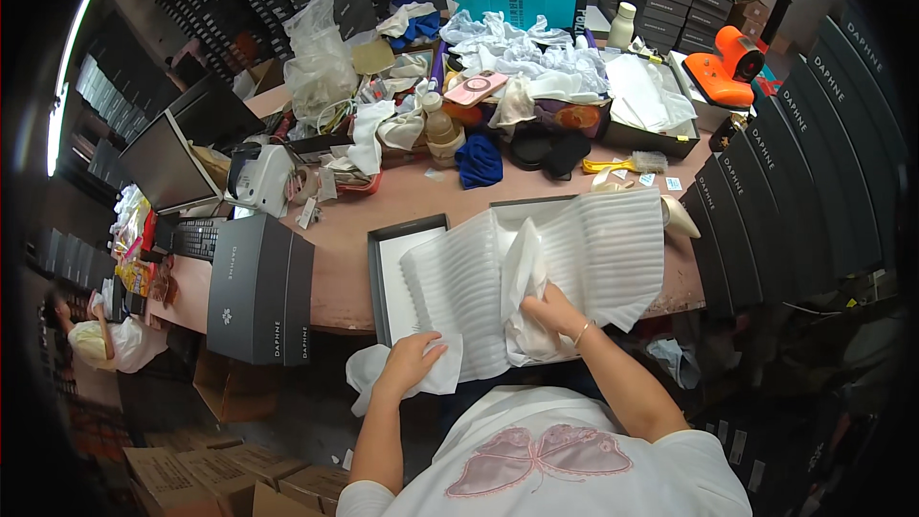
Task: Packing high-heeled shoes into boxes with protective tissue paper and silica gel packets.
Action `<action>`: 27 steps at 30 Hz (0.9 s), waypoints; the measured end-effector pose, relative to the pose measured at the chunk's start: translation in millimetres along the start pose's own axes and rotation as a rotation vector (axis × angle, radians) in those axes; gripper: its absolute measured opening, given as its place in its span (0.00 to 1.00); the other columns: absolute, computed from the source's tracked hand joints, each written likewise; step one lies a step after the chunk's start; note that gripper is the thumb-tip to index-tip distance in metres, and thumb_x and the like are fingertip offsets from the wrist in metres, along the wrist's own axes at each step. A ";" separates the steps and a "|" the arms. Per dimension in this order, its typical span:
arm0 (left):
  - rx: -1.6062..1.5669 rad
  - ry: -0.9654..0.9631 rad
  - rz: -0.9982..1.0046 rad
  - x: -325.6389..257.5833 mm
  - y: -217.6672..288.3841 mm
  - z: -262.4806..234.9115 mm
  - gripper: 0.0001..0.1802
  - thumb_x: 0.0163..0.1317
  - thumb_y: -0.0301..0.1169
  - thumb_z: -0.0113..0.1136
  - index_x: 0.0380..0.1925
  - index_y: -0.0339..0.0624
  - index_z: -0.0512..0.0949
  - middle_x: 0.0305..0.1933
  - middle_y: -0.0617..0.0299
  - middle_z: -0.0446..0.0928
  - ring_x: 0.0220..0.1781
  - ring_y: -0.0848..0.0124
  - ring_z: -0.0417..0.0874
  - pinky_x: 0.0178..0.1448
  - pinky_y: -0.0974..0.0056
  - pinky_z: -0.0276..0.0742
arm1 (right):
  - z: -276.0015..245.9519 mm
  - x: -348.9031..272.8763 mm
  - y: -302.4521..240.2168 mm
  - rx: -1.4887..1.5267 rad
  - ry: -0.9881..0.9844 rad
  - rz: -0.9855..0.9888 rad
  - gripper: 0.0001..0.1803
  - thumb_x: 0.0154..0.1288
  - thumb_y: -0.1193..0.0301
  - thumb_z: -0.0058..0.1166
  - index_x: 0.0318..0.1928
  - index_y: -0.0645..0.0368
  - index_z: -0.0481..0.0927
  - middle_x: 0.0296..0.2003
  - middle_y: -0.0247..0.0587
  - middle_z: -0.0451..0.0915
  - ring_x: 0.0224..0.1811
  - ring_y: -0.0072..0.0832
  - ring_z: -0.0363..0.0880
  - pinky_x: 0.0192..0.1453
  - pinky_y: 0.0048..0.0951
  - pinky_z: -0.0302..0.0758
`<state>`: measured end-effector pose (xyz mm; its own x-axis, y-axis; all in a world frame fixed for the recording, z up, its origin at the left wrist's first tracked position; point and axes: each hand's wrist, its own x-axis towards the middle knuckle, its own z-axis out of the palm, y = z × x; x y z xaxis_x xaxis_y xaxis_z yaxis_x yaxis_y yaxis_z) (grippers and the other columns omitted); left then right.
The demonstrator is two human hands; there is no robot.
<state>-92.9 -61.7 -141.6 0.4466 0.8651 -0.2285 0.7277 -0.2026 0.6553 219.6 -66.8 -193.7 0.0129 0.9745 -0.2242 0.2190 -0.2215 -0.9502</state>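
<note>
An open dark shoebox [531, 201] lies at the table's front edge, with ribbed white foam sheet [622, 254] spread out over both its sides. Inside it is a bundle of white tissue paper [522, 263], and my right hand [555, 311] is closed on this paper; what the paper covers is hidden. My left hand [412, 364] grips a loose, crumpled sheet of white paper [442, 375] in front of the box. Left of the foam lies a dark lid [381, 263] with a white inside. A cream heeled shoe [680, 218] pokes out past the foam's right edge.
Closed dark shoeboxes [254, 287] stand at the left, and a tall stack [780, 172] of them rises at the right. Behind are a yellow brush [627, 163], blue cloth [479, 161], a bottle [440, 129] and heaped white paper [517, 43]. Another person [115, 340] sits far left.
</note>
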 end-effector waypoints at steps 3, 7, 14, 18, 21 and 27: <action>0.021 0.043 -0.025 -11.7 -7.0 -8.5 0.17 0.61 0.38 0.59 0.42 0.35 0.80 0.41 0.43 0.81 0.45 0.48 0.81 0.49 0.53 0.76 | -8.4 -10.9 1.7 -0.073 0.284 -0.277 0.25 0.55 0.67 0.54 0.51 0.70 0.74 0.44 0.48 0.80 0.47 0.35 0.78 0.54 0.34 0.73; 0.287 -0.018 -0.277 -8.4 -9.5 -15.5 0.14 0.63 0.40 0.55 0.34 0.38 0.79 0.37 0.45 0.81 0.43 0.47 0.81 0.45 0.49 0.75 | -49.2 -31.9 -23.2 0.297 0.026 0.008 0.21 0.55 0.67 0.54 0.47 0.68 0.77 0.40 0.49 0.82 0.40 0.37 0.81 0.47 0.31 0.76; -0.453 -0.391 -0.314 29.0 -41.0 6.0 0.17 0.65 0.32 0.56 0.52 0.38 0.76 0.40 0.59 0.83 0.41 0.69 0.83 0.46 0.66 0.76 | 14.9 -26.0 -19.1 -0.941 -0.232 0.010 0.25 0.53 0.58 0.56 0.47 0.64 0.78 0.46 0.55 0.78 0.43 0.50 0.80 0.46 0.45 0.76; -0.979 -0.083 -0.502 21.4 -44.6 8.9 0.23 0.67 0.33 0.56 0.60 0.39 0.70 0.45 0.61 0.81 0.46 0.75 0.80 0.49 0.71 0.75 | -6.4 -27.7 -14.6 -0.685 -0.205 -0.128 0.29 0.54 0.57 0.60 0.52 0.65 0.75 0.47 0.55 0.77 0.45 0.48 0.78 0.50 0.44 0.75; -1.053 -0.032 -0.537 17.5 -68.1 23.5 0.22 0.68 0.33 0.55 0.59 0.37 0.69 0.45 0.61 0.81 0.46 0.74 0.81 0.49 0.68 0.76 | -24.1 -29.5 -62.5 -0.298 -0.158 -0.035 0.38 0.53 0.56 0.65 0.61 0.62 0.69 0.52 0.57 0.74 0.52 0.48 0.75 0.57 0.42 0.72; -1.550 -0.429 -0.110 2.6 25.6 -20.0 0.23 0.66 0.34 0.57 0.60 0.42 0.70 0.38 0.61 0.79 0.38 0.74 0.80 0.40 0.69 0.77 | -2.3 -57.4 -133.1 -0.400 -0.262 -0.583 0.37 0.55 0.65 0.64 0.64 0.59 0.65 0.59 0.55 0.68 0.61 0.49 0.68 0.63 0.40 0.68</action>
<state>-83.6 -55.5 -111.0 0.7298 0.6036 -0.3210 -0.3171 0.7148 0.6233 191.9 -93.1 -53.9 -0.4347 0.8782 0.1994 0.4576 0.4062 -0.7909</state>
